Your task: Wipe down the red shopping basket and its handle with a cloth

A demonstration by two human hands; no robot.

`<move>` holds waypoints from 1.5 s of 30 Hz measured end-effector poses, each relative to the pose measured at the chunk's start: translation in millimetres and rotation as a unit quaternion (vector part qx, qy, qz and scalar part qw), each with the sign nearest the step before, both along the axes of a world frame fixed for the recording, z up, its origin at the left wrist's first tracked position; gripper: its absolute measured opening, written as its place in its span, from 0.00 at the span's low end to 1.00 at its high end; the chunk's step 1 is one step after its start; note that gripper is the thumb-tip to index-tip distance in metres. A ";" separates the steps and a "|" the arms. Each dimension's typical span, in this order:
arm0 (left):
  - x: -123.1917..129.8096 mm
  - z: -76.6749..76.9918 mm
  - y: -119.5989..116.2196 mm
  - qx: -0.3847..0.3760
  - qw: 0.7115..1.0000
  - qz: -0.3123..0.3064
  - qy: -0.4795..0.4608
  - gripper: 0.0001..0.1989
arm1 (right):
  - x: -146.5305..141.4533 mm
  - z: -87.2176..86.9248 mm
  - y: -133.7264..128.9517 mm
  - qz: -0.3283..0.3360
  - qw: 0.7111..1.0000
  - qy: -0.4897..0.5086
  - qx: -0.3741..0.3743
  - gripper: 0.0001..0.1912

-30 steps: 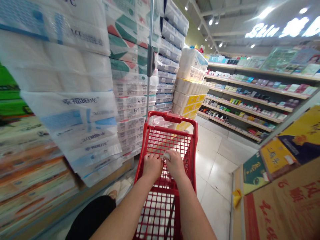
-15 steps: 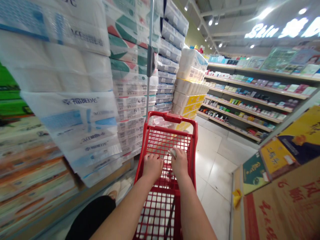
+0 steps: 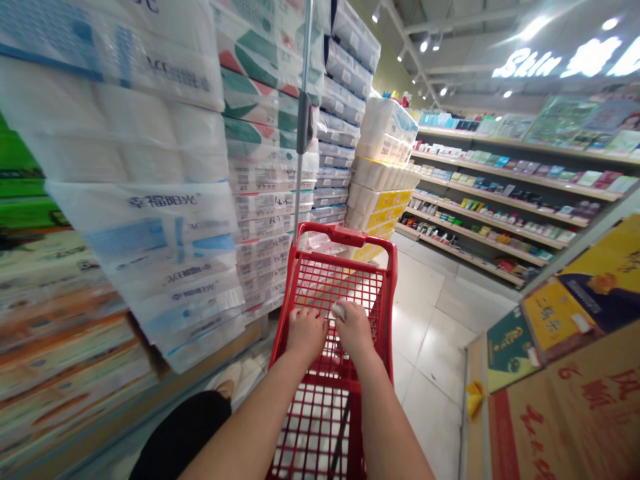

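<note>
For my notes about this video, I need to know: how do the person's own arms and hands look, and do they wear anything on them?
Both forearms are bare, with no sleeve on the left arm or the right arm. The left hand and the right hand wear no gloves, and no watch or bracelet shows on either wrist.

Long store shelves point(image 3: 500, 200) holding small boxed goods point(image 3: 480, 157)
</note>
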State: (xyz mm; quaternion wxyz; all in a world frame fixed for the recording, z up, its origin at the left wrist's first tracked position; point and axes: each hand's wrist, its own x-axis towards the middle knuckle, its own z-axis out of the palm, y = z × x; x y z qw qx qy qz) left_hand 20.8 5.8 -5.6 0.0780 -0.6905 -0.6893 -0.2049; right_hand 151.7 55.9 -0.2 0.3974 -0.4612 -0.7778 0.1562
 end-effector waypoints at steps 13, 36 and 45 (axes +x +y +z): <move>-0.6 1.3 -1.1 -0.003 1.000 -0.005 -0.012 0.17 | -0.7 0.3 -0.9 0.013 1.000 0.000 0.012 0.22; -0.1 0.2 0.1 0.002 1.000 -0.003 -0.007 0.16 | -1.0 6.3 -4.0 -0.037 0.999 0.014 -0.007 0.19; 0.2 3.5 -1.7 -0.007 1.000 -0.004 -0.014 0.16 | -1.6 4.6 -4.1 -0.003 1.000 -0.014 -0.005 0.19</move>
